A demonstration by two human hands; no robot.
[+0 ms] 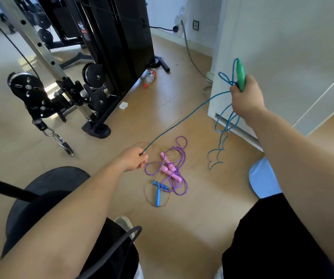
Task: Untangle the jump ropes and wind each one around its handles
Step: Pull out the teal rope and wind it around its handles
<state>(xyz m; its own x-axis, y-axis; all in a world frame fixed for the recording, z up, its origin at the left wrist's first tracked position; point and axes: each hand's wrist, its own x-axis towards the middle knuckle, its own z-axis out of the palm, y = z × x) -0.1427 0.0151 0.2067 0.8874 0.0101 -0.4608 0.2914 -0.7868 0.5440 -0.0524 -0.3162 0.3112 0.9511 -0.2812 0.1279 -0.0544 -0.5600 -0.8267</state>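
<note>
My right hand (244, 99) is raised at the right and grips a green handle (241, 74) with blue rope looped around its top. The blue rope (184, 117) runs taut down to my left hand (136, 160), which is closed on it just above the floor. More blue rope (222, 125) hangs from my right hand in loose loops down to the floor. On the floor lies a tangle: a purple rope (179, 158) with pink handles (169, 168), and a thin pale rope with a blue handle (157, 193).
A black cable gym machine (110, 47) with pulleys (29, 93) stands at the left. A white cabinet (282, 47) fills the right. A bottle (150, 76) lies by the machine. My knees in black shorts and a dark round seat (47, 184) are below.
</note>
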